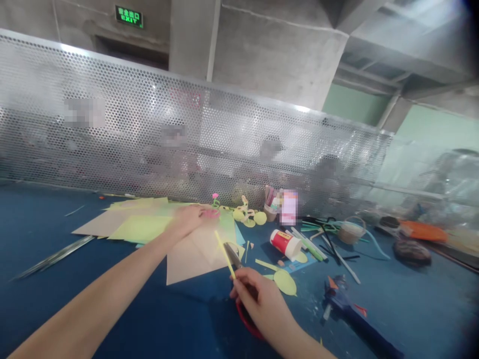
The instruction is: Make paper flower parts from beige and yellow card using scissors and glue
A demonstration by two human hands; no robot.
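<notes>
My right hand (262, 304) is closed on red-handled scissors (249, 319), whose blades point up and away, and a thin yellow paper strip (225, 255) is pinched between thumb and forefinger. Farther off, my left hand (190, 219) reaches over a spread of yellow, green and pale pink paper sheets (138, 227). Its fingers are blurred beside a small pink object with a green stem (212, 212); whether they grip it is unclear. To the right of it stands a small yellow paper model (247, 214) with round discs.
A red and white bottle (285, 244) lies near rolled paper sticks (310, 247). A blue glue gun (355, 314) is at the right, a small basket (351, 232) behind it. A perforated metal screen (149, 134) borders the blue table (149, 319).
</notes>
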